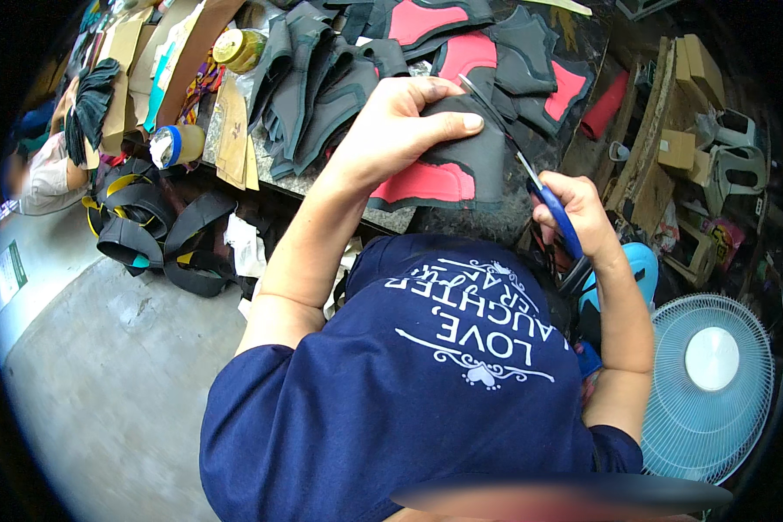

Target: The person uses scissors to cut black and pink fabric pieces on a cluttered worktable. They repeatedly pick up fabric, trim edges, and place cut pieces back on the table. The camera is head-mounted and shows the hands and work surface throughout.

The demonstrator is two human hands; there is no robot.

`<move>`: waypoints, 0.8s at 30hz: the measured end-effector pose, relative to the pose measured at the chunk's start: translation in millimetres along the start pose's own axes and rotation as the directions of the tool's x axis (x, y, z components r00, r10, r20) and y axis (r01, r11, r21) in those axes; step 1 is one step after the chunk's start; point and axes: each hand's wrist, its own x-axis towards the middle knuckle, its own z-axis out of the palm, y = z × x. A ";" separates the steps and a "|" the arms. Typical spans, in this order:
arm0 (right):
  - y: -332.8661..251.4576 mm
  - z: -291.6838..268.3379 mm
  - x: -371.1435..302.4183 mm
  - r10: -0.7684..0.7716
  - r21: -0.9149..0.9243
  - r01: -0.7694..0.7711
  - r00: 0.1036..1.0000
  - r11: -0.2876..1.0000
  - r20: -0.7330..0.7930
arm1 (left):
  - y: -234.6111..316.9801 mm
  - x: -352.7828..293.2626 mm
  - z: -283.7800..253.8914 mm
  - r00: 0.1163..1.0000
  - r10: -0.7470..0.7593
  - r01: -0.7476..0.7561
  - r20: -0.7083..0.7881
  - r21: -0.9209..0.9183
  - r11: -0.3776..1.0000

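Note:
My left hand point(400, 122) pinches a dark grey fabric piece with a pink panel point(487, 170), the thumb on top near its upper edge. The piece hangs over the near edge of the worktable. In my right hand point(587, 213) are scissors with blue handles point(558, 222). Their long blades point up and left, along the right edge of the grey piece, close to my left thumb. Whether the blades are touching the fabric, I cannot tell. More grey pieces, some with pink panels point(470, 56), lie piled just beyond my left hand.
Grey cut pieces point(309, 109), a yellow-lidded jar point(237, 50) and a blue-rimmed jar point(178, 145) are at the left. Black straps point(161, 230) hang below. A fan point(709, 387) stands at right, near stools point(739, 170) and a wooden shelf point(657, 143). Another person point(52, 178) is far left.

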 end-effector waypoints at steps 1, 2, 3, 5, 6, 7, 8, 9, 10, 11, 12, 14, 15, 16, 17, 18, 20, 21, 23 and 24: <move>3.4 1.2 -0.5 -0.004 -0.010 0.004 1.000 1.000 -0.017 | 1.3 -0.6 0.6 1.000 -0.024 0.025 -0.010 0.044 0.999; 6.2 1.3 1.0 -0.027 -0.056 0.025 0.999 0.998 -0.030 | 3.6 -2.7 1.8 1.000 0.003 -0.001 -0.016 0.116 0.993; 9.3 2.8 3.2 -0.029 -0.086 0.024 0.998 0.996 -0.057 | 7.8 -6.2 1.3 0.999 0.022 -0.027 0.041 0.145 0.989; 15.5 4.5 7.2 -0.045 -0.039 0.041 0.993 0.998 -0.113 | 18.0 -16.9 -1.5 0.998 0.013 -0.029 0.060 0.273 0.962; 18.6 4.5 7.2 -0.013 0.047 0.021 0.989 0.999 -0.145 | 23.8 -23.0 -5.8 0.989 0.147 -0.128 -0.010 0.438 0.890; 21.7 3.4 7.3 -0.045 0.032 0.051 0.984 0.998 -0.174 | 30.2 -30.0 -14.4 0.971 0.218 -0.135 -0.096 0.534 0.835; 24.7 1.8 6.2 -0.051 0.050 0.063 0.977 0.997 -0.208 | 35.9 -38.3 -25.3 0.922 0.361 -0.202 -0.140 0.623 0.755; 27.7 -0.9 3.2 -0.052 0.072 0.069 0.975 0.995 -0.217 | 40.7 -37.1 -40.1 0.836 0.509 -0.244 -0.202 0.694 0.677; 30.9 -2.5 1.5 -0.065 0.081 0.085 0.974 0.993 -0.217 | 44.8 -36.3 -58.9 0.781 0.546 -0.204 -0.304 0.701 0.683; 34.1 -3.6 -1.1 -0.074 0.097 0.098 0.971 0.990 -0.227 | 46.5 -36.0 -77.7 0.750 0.507 -0.122 -0.425 0.665 0.737; 37.1 -5.0 -3.1 -0.080 0.114 0.110 0.967 0.987 -0.241 | 45.2 -32.9 -95.9 0.699 0.491 -0.070 -0.521 0.633 0.771; 42.0 -5.8 -4.5 -0.085 0.096 0.112 0.964 0.989 -0.254 | 31.1 -11.4 -120.3 0.547 0.716 0.139 -0.434 0.890 0.433; 43.3 -6.6 -4.9 -0.069 0.086 0.095 0.962 0.992 -0.264 | 18.3 -2.9 -125.2 0.651 0.643 0.177 -0.404 0.904 0.388; 44.1 -6.8 -4.7 -0.056 0.078 0.080 0.959 0.994 -0.277 | 0.5 5.7 -122.6 0.738 0.503 0.205 -0.450 0.860 0.467; 44.4 -6.8 -4.2 -0.063 0.061 0.083 0.959 0.995 -0.277 | -17.6 10.6 -117.3 0.784 0.491 0.233 -0.379 0.914 0.333; 44.2 -6.7 -4.4 -0.060 0.044 0.075 0.959 0.996 -0.278 | -35.0 13.8 -111.1 0.859 0.335 0.329 -0.387 0.919 0.218; 43.1 -5.9 -4.8 -0.060 0.043 0.075 0.954 0.996 -0.292 | -55.9 23.5 -111.3 0.732 0.571 0.287 -0.371 0.929 0.234; 42.6 -5.9 -5.3 -0.073 0.022 0.083 0.954 0.996 -0.291 | -62.4 27.8 -114.3 0.700 0.604 0.276 -0.382 0.924 0.264; 42.0 -6.6 -7.2 -0.050 -0.005 0.051 0.950 0.999 -0.309 | -70.4 34.5 -120.0 0.566 0.747 0.232 -0.348 0.937 0.261; 41.8 -7.8 -8.5 -0.067 -0.012 0.066 0.949 0.998 -0.309 | -71.2 37.7 -123.4 0.553 0.743 0.232 -0.378 0.926 0.298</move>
